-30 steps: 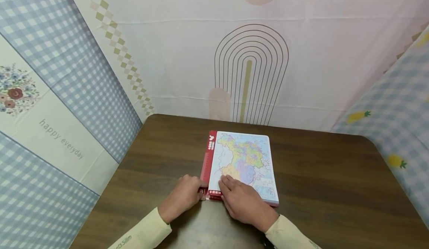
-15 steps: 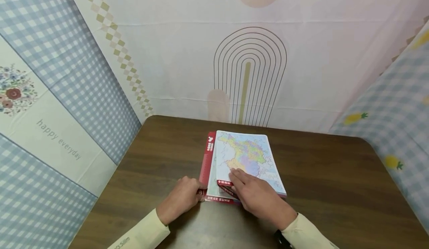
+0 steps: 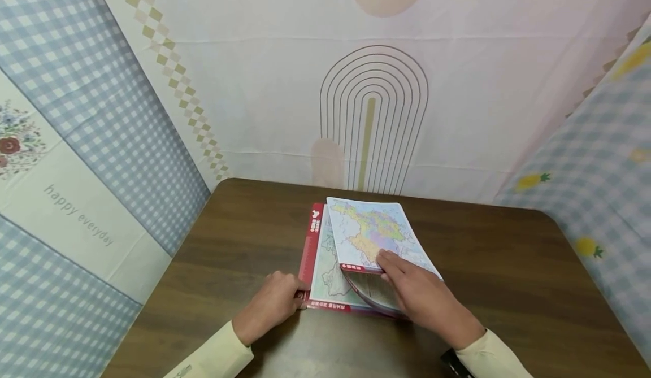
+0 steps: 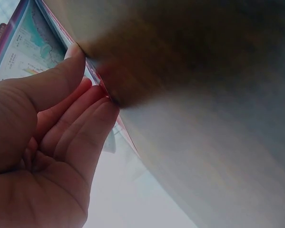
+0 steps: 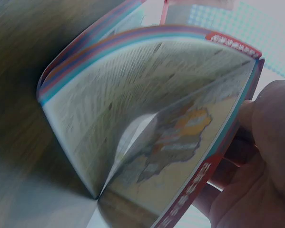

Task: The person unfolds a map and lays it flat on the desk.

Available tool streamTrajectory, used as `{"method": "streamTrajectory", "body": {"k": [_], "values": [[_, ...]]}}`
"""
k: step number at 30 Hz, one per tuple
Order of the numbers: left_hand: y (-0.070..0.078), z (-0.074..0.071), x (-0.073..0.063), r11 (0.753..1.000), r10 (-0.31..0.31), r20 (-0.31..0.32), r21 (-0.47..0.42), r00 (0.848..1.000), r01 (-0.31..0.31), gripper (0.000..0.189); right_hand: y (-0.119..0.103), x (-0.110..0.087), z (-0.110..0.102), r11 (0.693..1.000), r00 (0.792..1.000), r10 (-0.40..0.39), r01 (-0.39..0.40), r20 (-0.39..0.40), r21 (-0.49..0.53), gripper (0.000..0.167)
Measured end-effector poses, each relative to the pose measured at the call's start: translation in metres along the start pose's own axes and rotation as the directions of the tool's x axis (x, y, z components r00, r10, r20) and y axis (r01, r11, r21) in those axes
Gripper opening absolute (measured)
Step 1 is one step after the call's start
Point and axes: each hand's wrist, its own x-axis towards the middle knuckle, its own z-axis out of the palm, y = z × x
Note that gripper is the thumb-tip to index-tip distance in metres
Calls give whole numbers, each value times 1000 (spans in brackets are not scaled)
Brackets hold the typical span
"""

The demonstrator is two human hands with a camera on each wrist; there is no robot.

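A folded paper map (image 3: 356, 228) with red-edged panels lies on the wooden table, partly unfolded. Its top panel, with a coloured country map, is raised at the near right and slants rightward. Beneath it shows a paler panel (image 3: 330, 279); in the right wrist view, the bent layers (image 5: 123, 71) arch apart. My left hand (image 3: 273, 300) pinches the near left corner by the red strip, thumb above and fingers below, as the left wrist view shows. My right hand (image 3: 419, 293) grips the raised panel's near edge, with its thumb (image 5: 275, 118) on one face and fingers behind.
The dark wooden table (image 3: 244, 231) extends to both sides of the map. Behind it hangs a pale patterned cloth (image 3: 264, 95). Blue checked cloths hang at the left (image 3: 117, 112) and right (image 3: 595, 169).
My right hand has moved to the right and raised the top panel, so the folds have parted and more of the paler panel shows. The left hand stays at the corner.
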Motion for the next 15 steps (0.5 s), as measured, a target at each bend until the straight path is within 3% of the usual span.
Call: {"method": "streamTrajectory", "body": {"k": [9,15], "values": [[-1,0,0,1000,-6,13,17,1000,5,15,25,-23,-3,991,991,126,-129,48,47,41],[1,-2,0,1000,-7,7,26,1000,6,17,37,-37,-6,968,968,226,-236,110,86,40]]}}
